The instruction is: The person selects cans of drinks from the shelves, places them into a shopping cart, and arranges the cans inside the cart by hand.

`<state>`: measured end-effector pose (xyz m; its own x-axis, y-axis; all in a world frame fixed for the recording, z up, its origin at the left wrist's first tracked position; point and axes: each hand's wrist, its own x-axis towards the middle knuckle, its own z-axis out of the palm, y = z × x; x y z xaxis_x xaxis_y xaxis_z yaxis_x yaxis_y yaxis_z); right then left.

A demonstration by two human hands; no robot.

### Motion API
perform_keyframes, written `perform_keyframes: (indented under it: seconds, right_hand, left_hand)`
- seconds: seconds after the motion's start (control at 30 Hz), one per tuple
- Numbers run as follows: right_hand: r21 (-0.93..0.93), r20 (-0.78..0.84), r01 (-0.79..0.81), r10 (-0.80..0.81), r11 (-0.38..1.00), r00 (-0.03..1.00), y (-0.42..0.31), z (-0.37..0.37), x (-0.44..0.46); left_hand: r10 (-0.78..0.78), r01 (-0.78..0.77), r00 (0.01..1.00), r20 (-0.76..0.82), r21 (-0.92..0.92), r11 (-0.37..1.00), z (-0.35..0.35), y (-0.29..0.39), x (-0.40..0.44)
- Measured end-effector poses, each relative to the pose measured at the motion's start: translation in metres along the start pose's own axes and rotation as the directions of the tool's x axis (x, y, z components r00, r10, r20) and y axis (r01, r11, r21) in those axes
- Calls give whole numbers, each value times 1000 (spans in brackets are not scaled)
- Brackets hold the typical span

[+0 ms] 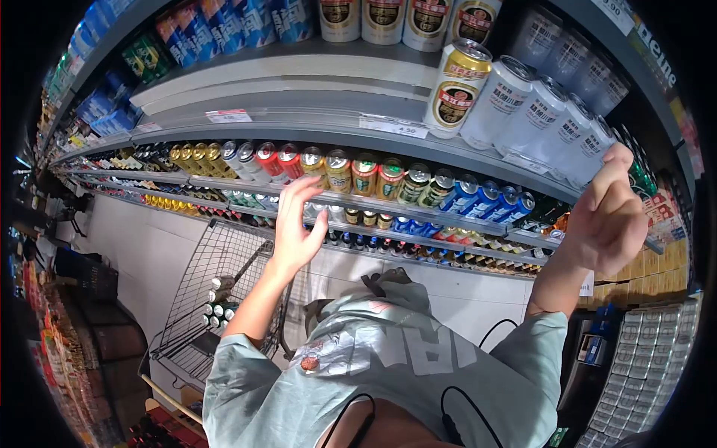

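My left hand [299, 230] is raised in front of the lower shelf with its fingers and thumb apart, holding nothing. Just beyond its fingertips in this view stand gold cans [337, 173] and red cans [275, 163]. My right hand [614, 213] is up at the right end of the upper shelf, its fingers curled in. One bent finger reaches the side of the rightmost white beer can [595, 149]; whether it presses on it I cannot tell. What lies inside those fingers is hidden. Left of the white cans, a gold-and-white beer can [457, 88] stands at the shelf edge.
A wire shopping cart [190, 299] with several cans [220, 312] in it stands at my left. More white-and-gold cans [383, 19] and blue cans [252, 21] line the back of the upper shelf. Stacked cans [646, 366] and yellow cartons [657, 272] are at my right.
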<state>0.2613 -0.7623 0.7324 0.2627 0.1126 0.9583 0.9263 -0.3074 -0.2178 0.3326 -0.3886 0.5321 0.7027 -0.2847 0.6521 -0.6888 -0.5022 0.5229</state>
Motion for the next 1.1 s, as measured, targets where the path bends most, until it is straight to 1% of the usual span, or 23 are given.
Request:
perform_keyframes:
  seconds: [0.13, 0.2, 0.27, 0.33, 0.37, 0.4, 0.43, 0.47, 0.53, 0.57, 0.6, 0.63, 0.67, 0.73, 0.77, 0.8, 0.83, 0.87, 0.9, 0.93, 1.0, 1.07, 1.1]
  right_hand:
    - [-53, -128, -191, 183, 980, 975, 28, -25, 8]
    - [-144, -55, -101, 94, 984, 994, 49, -42, 12]
    - [-339, 73, 7, 19, 941, 997, 55, -43, 24]
    - [-368, 74, 12, 17, 930, 997, 73, -46, 26]
    - [-478, 118, 29, 31, 878, 993, 81, -50, 27]
    - [-580, 157, 50, 51, 813, 986, 88, -53, 27]
    - [-577, 154, 49, 49, 815, 987, 94, -54, 26]
    - [-525, 88, -31, 90, 850, 992, 100, -54, 24]
    - [-462, 19, -111, 135, 880, 991, 108, -56, 23]
    - [-467, 56, -88, 128, 880, 990, 113, -59, 25]
    - [-473, 91, -60, 116, 879, 989, 115, -62, 29]
    - [-481, 143, -187, 287, 857, 947, 111, -64, 32]
    - [-487, 214, -175, 311, 856, 926, 108, -61, 36]
    - [-511, 405, -14, 255, 860, 878, 110, -57, 44]
    - [-507, 404, -18, 256, 861, 878, 102, -52, 53]
    - [-601, 503, -22, 399, 799, 766, 90, -46, 67]
    - [-684, 564, -9, 538, 729, 626, 85, -43, 72]
    - [-682, 557, -24, 541, 731, 630, 94, -41, 63]
    - [-648, 577, 30, 466, 761, 671, 113, -36, 50]
    - [-615, 601, 104, 380, 782, 703, 132, -32, 45]
    - [-613, 650, 169, 370, 772, 664, 158, -29, 54]
    - [-616, 699, 133, 461, 776, 547, 155, -20, 65]
    - [-659, 705, -11, 623, 752, 337, 146, -18, 81]
  left_hand:
    - [225, -228, 972, -65, -30, 973, 16, 53, 99]
    - [306, -305, 950, -60, 14, 952, 20, 75, 144]
    - [382, -382, 923, -54, -4, 924, 25, 90, 186]
    - [474, -471, 880, -36, 77, 879, 33, 102, 224]
    - [510, -507, 860, 18, 149, 849, 33, 109, 243]
    - [413, -439, 895, 167, 183, 880, 29, 122, 257]
    - [301, -381, 901, 311, 237, 894, 26, 135, 271]
    - [11, -174, 839, 544, 249, 953, 18, 159, 284]
    - [-48, -323, 751, 658, 430, 843, 23, 155, 306]
    - [-6, -330, 705, 709, 337, 882, 26, 155, 312]
    - [-4, -337, 709, 705, 344, 876, 28, 155, 320]
    - [-89, -331, 640, 763, 378, 864, 30, 160, 327]
    - [-175, -323, 563, 807, 410, 853, 32, 164, 332]
    - [-182, -311, 533, 826, 391, 867, 34, 169, 339]
    - [-188, -298, 495, 848, 370, 880, 35, 171, 341]
    - [-196, -288, 454, 869, 351, 891, 38, 173, 342]
    - [-252, -330, 462, 850, 429, 841, 46, 177, 342]
    - [-258, -337, 451, 854, 431, 837, 52, 178, 345]
    - [-374, -309, 385, 844, 500, 809, 59, 181, 349]
    - [-360, -326, 368, 857, 482, 813, 57, 185, 351]
    - [-344, -346, 355, 869, 464, 815, 56, 185, 354]
    - [-208, -354, 359, 910, 339, 871, 62, 180, 347]
    - [-247, -288, 413, 876, 383, 878, 55, 185, 346]
